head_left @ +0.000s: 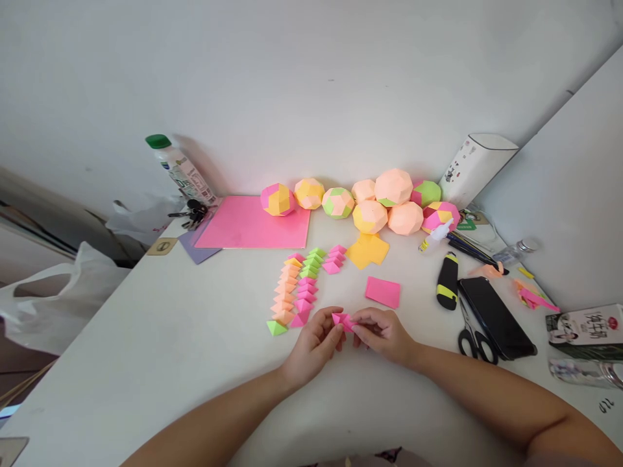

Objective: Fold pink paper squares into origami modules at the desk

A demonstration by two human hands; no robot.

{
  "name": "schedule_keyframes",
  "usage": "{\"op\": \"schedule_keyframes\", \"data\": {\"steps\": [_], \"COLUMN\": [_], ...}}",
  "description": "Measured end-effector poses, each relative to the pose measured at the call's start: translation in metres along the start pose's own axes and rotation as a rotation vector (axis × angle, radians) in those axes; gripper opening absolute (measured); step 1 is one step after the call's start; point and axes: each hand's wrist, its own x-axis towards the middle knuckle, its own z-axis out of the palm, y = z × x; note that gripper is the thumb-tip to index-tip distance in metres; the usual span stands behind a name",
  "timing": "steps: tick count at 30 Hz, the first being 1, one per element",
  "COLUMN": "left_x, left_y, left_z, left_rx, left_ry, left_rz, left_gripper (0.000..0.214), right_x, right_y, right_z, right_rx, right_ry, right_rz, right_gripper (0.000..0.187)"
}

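Pinched from both ends!

Holding a small bright-pink folded-paper piece (344, 321) over the white tabletop (195, 363), between left hand (314, 344) and right hand (388, 334). Stretched lengthwise from hand to hand, dipping slightly rightward. Gripping narrowly with fingers on both sides: touching both, nearer to neither.

Soft light, faint shadows on wall (292, 97), stretched edges, corners perhaps blurred
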Motion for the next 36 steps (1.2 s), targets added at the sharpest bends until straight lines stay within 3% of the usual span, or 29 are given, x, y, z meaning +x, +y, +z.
{"op": "schedule_keyframes", "data": {"steps": [6, 10, 18, 22, 27, 36], "left_x": [0.002, 0.002, 0.002, 0.001, 0.002, 0.000], "left_y": [0.000, -0.001, -0.004, -0.007, -0.010, -0.009], "left_z": [-0.003, -0.006, -0.005, -0.004, -0.005, -0.005], "left_rx": [-0.028, -0.020, -0.020, -0.023, 0.006, 0.079], "left_ry": [0.008, -0.054, -0.117, -0.166, -0.146, -0.152], "left_rz": [-0.001, -0.025, 0.044, 0.095, 0.117, 0.157], "left_gripper": [0.048, 0.049, 0.053, 0.047, 0.042, 0.042], "right_x": [-0.001, 0.004, 0.004, 0.003, 0.005, 0.005], "right_y": [-0.003, -0.004, 0.003, 0.003, 0.001, -0.002], "right_z": [0.000, -0.001, -0.002, -0.002, -0.003, -0.003], "right_rx": [-0.251, -0.294, -0.335, -0.301, -0.232, -0.009], "right_ry": [-0.051, -0.088, -0.083, -0.040, -0.075, -0.045], "right_rz": [-0.243, -0.369, -0.434, -0.417, -0.356, -0.041], "right_gripper": [0.020, 0.018, 0.015, 0.014, 0.013, 0.017]}}
